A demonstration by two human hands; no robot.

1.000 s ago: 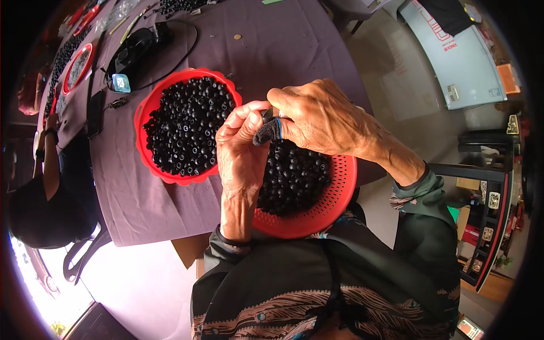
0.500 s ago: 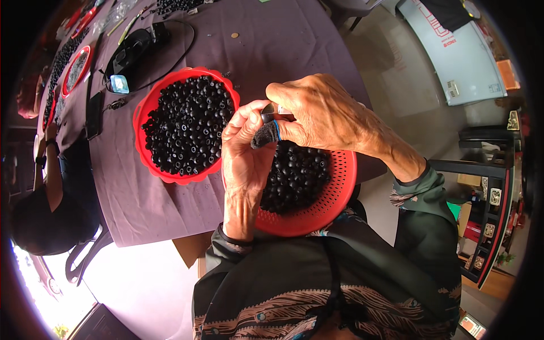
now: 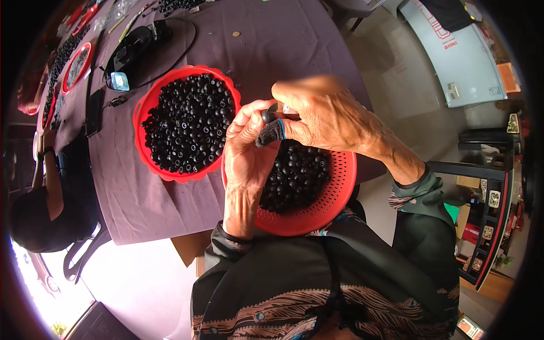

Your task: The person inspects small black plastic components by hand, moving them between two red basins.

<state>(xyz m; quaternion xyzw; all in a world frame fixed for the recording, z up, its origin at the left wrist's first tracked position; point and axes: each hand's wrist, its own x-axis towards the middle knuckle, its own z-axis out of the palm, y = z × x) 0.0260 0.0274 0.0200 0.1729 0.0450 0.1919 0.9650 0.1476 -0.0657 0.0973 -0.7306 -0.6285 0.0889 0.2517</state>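
Observation:
My left hand (image 3: 245, 153) is closed in a pinch on a small round black fruit (image 3: 268, 116). Against it, my right hand (image 3: 334, 116) curls round a small tool, perhaps a blade, mostly hidden by the fingers. A dark knitted cover with a blue edge (image 3: 270, 134) wraps the right thumb. Both hands are above a red perforated basket (image 3: 343, 190) heaped with whole-looking black fruits (image 3: 294, 181). Left of it, a red scalloped bowl (image 3: 140, 141) is full of similar black pieces (image 3: 187, 124), many showing pale rings at one end.
A purple-grey cloth (image 3: 266, 51) covers the table. At the back left lie a black strapped device (image 3: 133, 51) with a cable and a dark phone (image 3: 94, 112). Another person's arm (image 3: 54, 187) is at the left edge, near more red trays (image 3: 76, 68). A dark shelf (image 3: 490, 209) stands right.
The right hand's upper fingers have moved slightly and are blurred. Both hands have shifted a little to the right, still pressed together on the black fruit.

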